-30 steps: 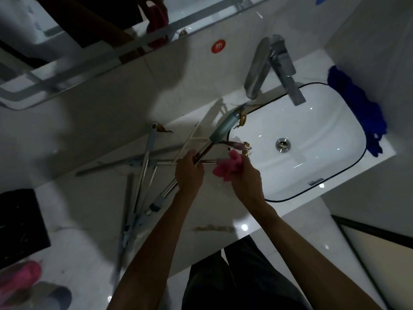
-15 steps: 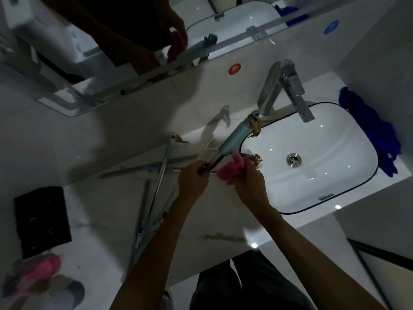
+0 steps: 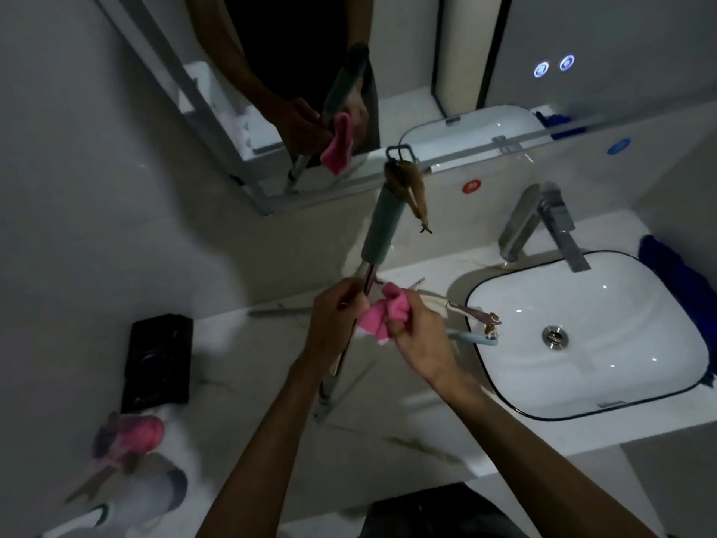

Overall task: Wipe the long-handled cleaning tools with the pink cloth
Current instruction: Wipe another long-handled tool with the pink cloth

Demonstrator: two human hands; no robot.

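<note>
I have my left hand (image 3: 335, 324) wrapped around the metal pole (image 3: 366, 279) of the long-handled tool, which stands nearly upright over the counter (image 3: 248, 366), its green sleeve (image 3: 380, 227) and tan hanging loop (image 3: 411, 188) up near the mirror (image 3: 485, 52). My right hand (image 3: 421, 335) clutches the pink cloth (image 3: 382, 314) bunched against the pole, just beside my left fingers.

To wipe this well, I judge the cloth should wrap fully around the pole rather than sit bunched on 1 side, so each pass covers the whole circumference. My left hand should keep the pole steady while the right slides along it. I would then shift the left grip to reach the part it now covers.

At least 2 more tools rest at the sink (image 3: 582, 405) rim: a brown-tipped one (image 3: 475, 313) and a light blue one (image 3: 471, 337). I judge they are next in line.
</note>
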